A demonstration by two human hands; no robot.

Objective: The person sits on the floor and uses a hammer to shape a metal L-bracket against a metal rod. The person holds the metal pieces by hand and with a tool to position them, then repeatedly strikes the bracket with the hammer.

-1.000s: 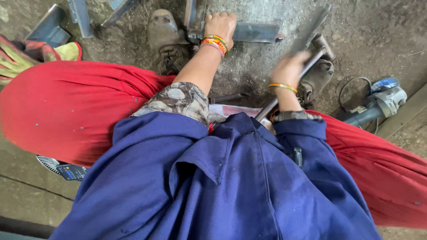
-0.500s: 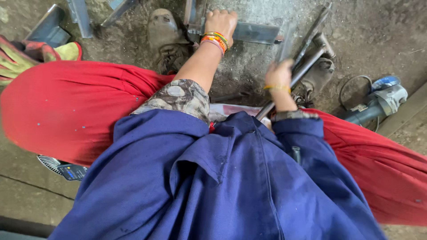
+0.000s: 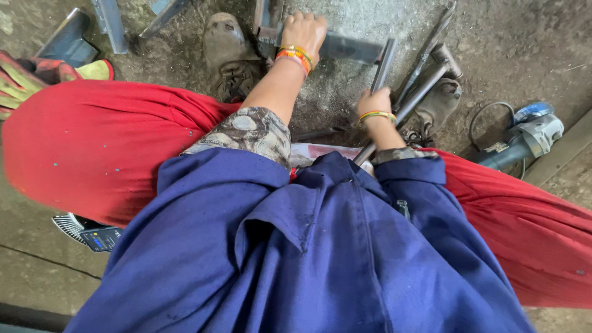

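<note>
Here the left hand (image 3: 303,29) reaches furthest forward, fingers curled down over a flat grey steel piece (image 3: 345,47) that lies on the gritty concrete floor (image 3: 505,37). The piece's long axis runs left to right across the view, and the hand clamps it near its left end, just beside an upright metal bracket (image 3: 266,18).

The right hand (image 3: 374,102) sits nearer the body, clenched around a short steel bar (image 3: 383,65) — the bar rises forward out of the fist, and its far tip touches or comes just short of the flat piece's right end; which of the two I cannot tell. So the bar's axis stands nearly crosswise to the piece, and the right hand is the one closest to that meeting point.

A longer rod (image 3: 412,98) slants past the right wrist, from the lap up toward the upper right, beside a dusty shoe (image 3: 439,106). The other shoe (image 3: 227,52) rests left of the left forearm.

Well apart to the right lies an angle grinder (image 3: 524,139) — untouched. A red and yellow glove (image 3: 31,77) lies at the far left.
</note>
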